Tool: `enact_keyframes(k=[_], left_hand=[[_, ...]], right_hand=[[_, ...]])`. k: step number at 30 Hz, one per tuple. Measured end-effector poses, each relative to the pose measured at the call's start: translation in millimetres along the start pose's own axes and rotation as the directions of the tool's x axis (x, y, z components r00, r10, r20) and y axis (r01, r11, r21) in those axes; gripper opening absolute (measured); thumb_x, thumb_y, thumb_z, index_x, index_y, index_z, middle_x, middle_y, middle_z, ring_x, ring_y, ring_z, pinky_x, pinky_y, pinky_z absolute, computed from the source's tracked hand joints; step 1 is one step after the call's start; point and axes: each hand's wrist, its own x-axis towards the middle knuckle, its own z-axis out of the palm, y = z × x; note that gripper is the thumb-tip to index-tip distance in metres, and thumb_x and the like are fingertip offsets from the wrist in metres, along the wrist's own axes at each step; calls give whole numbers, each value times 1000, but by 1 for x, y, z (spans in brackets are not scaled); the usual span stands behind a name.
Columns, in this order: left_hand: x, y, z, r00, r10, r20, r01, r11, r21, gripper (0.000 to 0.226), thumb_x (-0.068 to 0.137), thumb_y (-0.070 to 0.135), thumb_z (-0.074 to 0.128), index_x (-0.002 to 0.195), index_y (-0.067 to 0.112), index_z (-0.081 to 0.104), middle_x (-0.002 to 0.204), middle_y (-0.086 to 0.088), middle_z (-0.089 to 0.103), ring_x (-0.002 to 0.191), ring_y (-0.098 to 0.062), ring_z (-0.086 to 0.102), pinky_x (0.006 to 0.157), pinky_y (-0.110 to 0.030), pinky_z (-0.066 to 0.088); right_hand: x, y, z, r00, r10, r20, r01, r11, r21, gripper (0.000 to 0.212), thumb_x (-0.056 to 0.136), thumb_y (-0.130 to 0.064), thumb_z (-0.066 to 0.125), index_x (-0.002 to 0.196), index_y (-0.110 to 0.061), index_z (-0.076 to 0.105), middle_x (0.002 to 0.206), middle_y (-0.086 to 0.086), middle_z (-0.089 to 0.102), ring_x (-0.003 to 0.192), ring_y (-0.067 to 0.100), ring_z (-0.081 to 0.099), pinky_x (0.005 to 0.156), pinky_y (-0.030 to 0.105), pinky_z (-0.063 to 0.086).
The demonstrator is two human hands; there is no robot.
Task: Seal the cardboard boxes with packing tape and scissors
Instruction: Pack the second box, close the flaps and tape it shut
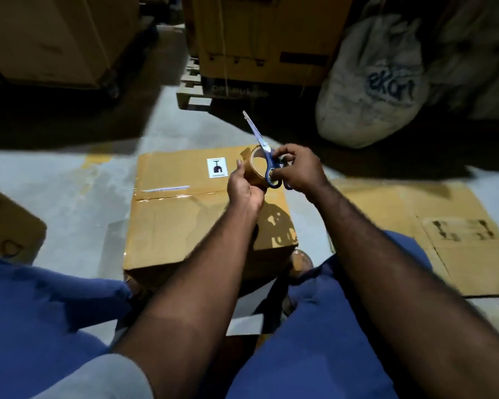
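Your left hand (244, 187) has its fingers curled round the brown packing tape roll (255, 171), held up over the far right corner of the cardboard box (185, 220) on the floor between your knees. Your right hand (300, 169) grips the blue-handled scissors (261, 142), blades together and pointing up and away. Its fingertips sit at the roll's rim; I can't tell if they're through the loops. The roll should be light and rigid with a slick outer face, so hold it by the core and sides, not the sticky edge. The free tape end will be thin, floppy and prone to folding onto itself, so keep it taut. Keep the scissors by the handles, with the points off your left fingers. The box is stiff at the edges but its flaps will give mid-span, so press along the seam, not beside it. Flaps are down, contents hidden; the centre seam looks glossy, probably taped, and a white label (217, 167) sits past it. Smaller carton (9, 223) to your left: contents not visible. Flattened cardboard (415, 226) lies to your right. White printed sack (369, 90) beyond is bulging, contents hidden.
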Motion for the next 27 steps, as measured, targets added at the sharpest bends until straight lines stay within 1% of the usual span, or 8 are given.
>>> enact_keyframes(k=[6,8,12,17,19,22,25,27], left_hand=[[-6,-63,42,989,-129,75,123,989,79,32,107,31,46,110,4,63,112,-20,67,120,-41,58,110,-61,40],[-3,-82,54,985,-151,81,141,983,118,39,108,33,42,124,2,59,115,-23,66,109,-41,63,103,-58,47],[5,-116,70,963,-238,123,211,957,199,42,110,32,36,112,-2,60,73,-17,69,60,-27,70,64,-38,58],[42,-174,63,958,-276,74,245,927,284,44,109,34,39,134,2,55,112,-19,68,99,-31,68,72,-42,56],[61,-200,52,967,-254,31,227,906,356,31,109,26,39,121,8,61,99,-12,67,86,-25,66,67,-36,53],[80,-234,15,963,-251,-103,256,716,650,23,96,8,40,84,13,59,76,-5,57,60,-18,49,49,-25,37],[97,-262,-36,940,-255,-226,310,364,878,17,89,4,39,76,12,47,82,-10,47,59,-19,33,53,-30,25],[106,-277,-67,931,-290,-221,283,193,939,24,95,7,39,73,16,44,85,-10,46,66,-22,40,57,-33,36]], right_hand=[[29,34,-55,999,46,2,-46,997,-54,21,84,-18,71,103,-15,63,97,9,67,82,30,66,61,39,53],[36,50,-69,996,55,65,-50,996,-76,43,86,-40,77,109,-13,53,92,2,60,76,21,59,59,35,47],[44,85,-94,997,67,32,-61,986,-155,76,72,-56,86,118,-13,44,107,1,58,90,16,57,61,26,42],[50,148,-95,980,163,-113,-174,981,-88,68,69,-40,92,114,-17,46,111,1,59,95,18,58,60,21,41],[49,182,-86,962,208,-180,-222,973,-60,68,65,-39,92,111,-19,47,110,2,60,94,19,59,65,28,43],[37,240,-66,932,264,-249,-298,948,-111,68,63,-46,89,110,-23,46,110,4,56,91,23,57,69,33,45],[11,300,-39,905,336,-260,-390,899,-199,66,68,-56,82,112,-24,46,112,2,51,95,27,57,74,39,51],[-10,337,-17,880,398,-260,-461,849,-260,66,69,-61,79,112,-24,47,115,5,52,100,33,59,75,42,51]])
